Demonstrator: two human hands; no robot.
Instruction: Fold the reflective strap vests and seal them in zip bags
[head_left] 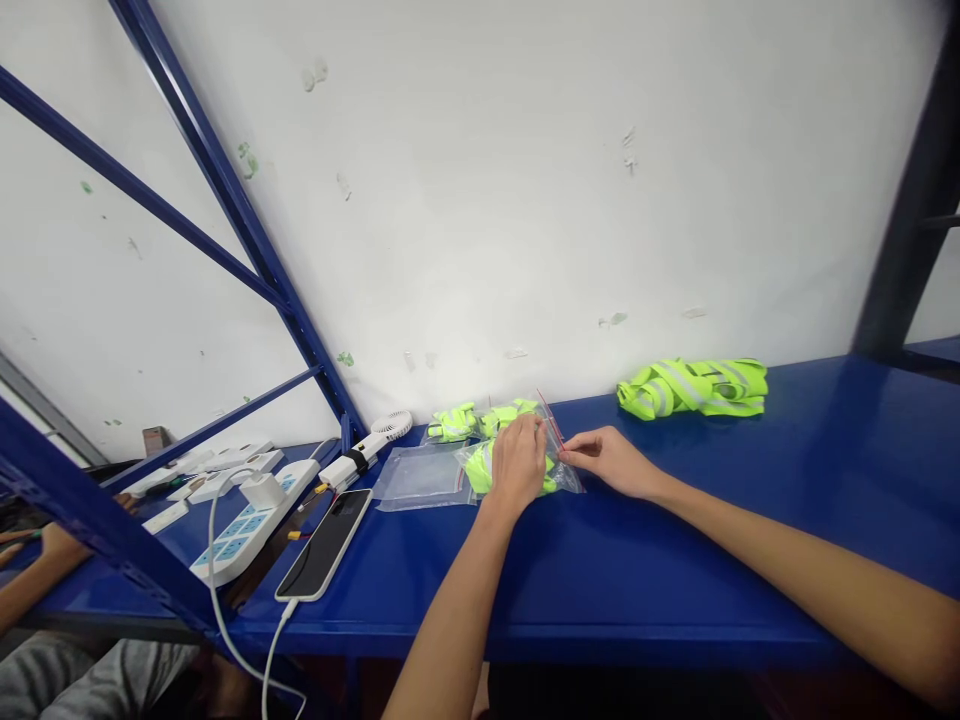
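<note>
The clear bag (573,480) lies on the blue table in front of you, under and between your hands, with a bright yellow-green bundle (478,470) inside it. Your left hand (519,455) is over the bag, its fingers bent down near the opening; whether they pinch the plastic, I cannot tell. Your right hand (600,458) has thumb and forefinger together on the red strip (551,420) along the bag's edge. The two hands are near each other but apart.

As I judge it, this bundle is in its bag and you are busy with the closing edge; whether any of that edge is sealed, I cannot tell.

Just behind lie two smaller-looking bundles, one at the left (453,423) that shows in clear plastic and one (508,413) partly hidden by your left hand, which seems bagged too. So that part looks done. Beside them, to your left, flat clear bags (420,478) lie unfilled. Well to your right, against the wall, a larger yellow-green roll with grey stripes (694,388) shows no bag around it, so it looks unpacked.

Farther left are a small fan (391,425), a phone (326,545) on a cable and a power strip (247,535). Beyond the blue frame (247,220), another person's hand (64,545) rests at the table.
</note>
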